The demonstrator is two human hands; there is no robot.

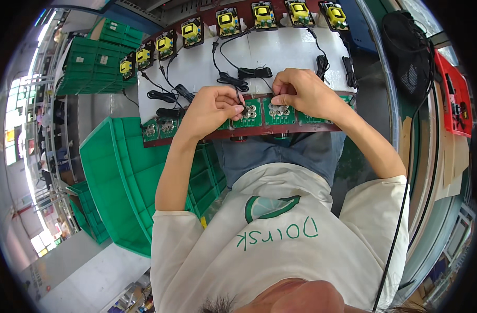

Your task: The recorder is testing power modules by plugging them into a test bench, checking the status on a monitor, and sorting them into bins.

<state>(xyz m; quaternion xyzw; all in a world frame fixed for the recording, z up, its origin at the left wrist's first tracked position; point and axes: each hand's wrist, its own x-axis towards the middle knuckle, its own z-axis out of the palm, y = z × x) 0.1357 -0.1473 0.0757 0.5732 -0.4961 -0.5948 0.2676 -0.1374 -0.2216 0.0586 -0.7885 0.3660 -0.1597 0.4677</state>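
Observation:
My left hand [213, 110] is closed in a pinch on a black cable [237, 97], its fingertips over a green circuit board [253, 119] with round silver parts. To its right, my right hand [303, 93] also pinches, at the upper edge of a neighbouring green circuit board [280, 118]. A thin black cable [268, 82] runs into those fingers; its end is hidden by them. Both boards sit in a row along the near edge of a dark red fixture [217, 134]. Tied black cable bundles [254, 72] lie on the white sheet [280, 49] just beyond my hands.
Several small boards with yellow transformers [228, 22] line the fixture's far edge, with black cables attached. A large green crate [110, 177] stands at my left, stacked green crates [92, 65] behind it. At the right are a black mesh bag [405, 62] and a red tray [455, 88].

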